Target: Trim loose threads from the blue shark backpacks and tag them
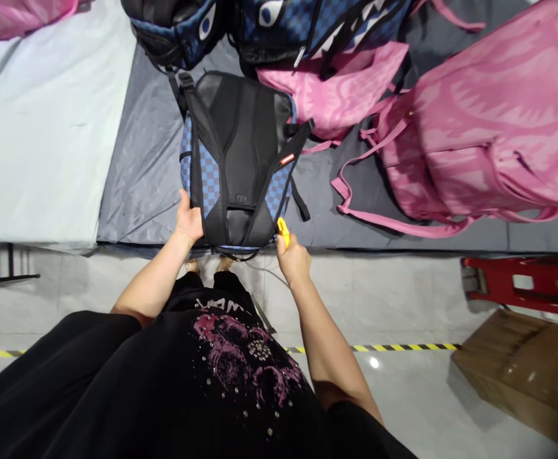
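Observation:
A blue-and-black checkered backpack [254, 140] lies on the grey-covered table, its black padded back and shoulder straps facing up. My left hand [189, 218] is at its lower left side, thumb pointing up and the other fingers hidden at the bag's edge, as if supporting it. By the lower right corner, my right hand [293, 258] is closed around a small yellow tool [283, 233]. Its exact kind is hard to make out, since the fingers cover part of it. A red-and-white label [287, 159] shows on the right strap.
More blue checkered backpacks [317, 29] stand behind, next to a pink bag [331, 95]. A large pink backpack [493, 127] lies to the right, its strap trailing on the table cover [130, 166]. On the floor at right are a red stool [527, 287] and a cardboard box [522, 370].

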